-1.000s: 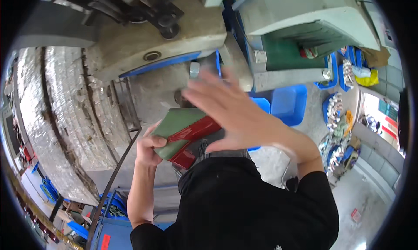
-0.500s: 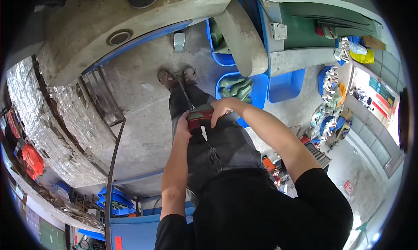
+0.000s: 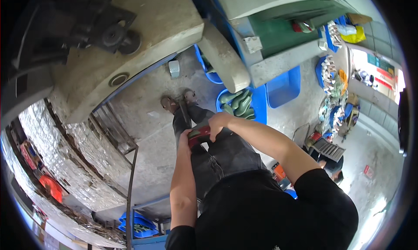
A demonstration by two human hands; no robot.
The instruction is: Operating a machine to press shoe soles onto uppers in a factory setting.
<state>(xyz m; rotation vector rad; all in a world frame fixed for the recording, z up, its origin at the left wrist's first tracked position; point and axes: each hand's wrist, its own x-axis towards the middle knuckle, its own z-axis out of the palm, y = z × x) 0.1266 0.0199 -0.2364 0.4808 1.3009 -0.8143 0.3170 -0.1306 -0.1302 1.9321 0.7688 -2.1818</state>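
Both my hands hold a dark-red and green shoe-shaped piece (image 3: 199,136), low in front of my thighs; it looks like an upper on a green shoe last, though my fingers cover part of it. My left hand (image 3: 184,141) grips its near left end. Around the right end are the curled fingers of my right hand (image 3: 219,123). Just beyond my right hand, green shoe lasts (image 3: 241,103) lie heaped in a blue bin (image 3: 260,106) on the floor.
A stone-like machine table (image 3: 174,36) with a dark machine (image 3: 114,35) stands ahead. Beneath is a foot pedal (image 3: 174,69). Foil-wrapped ducting (image 3: 89,163) runs at left behind a metal rail (image 3: 132,184). Another blue bin (image 3: 284,89) sits at right; a person (image 3: 334,166) is farther right.
My view has shifted, showing more of the dark machine and a person at right. The red and green piece has turned in my hands; both hands still grip it.
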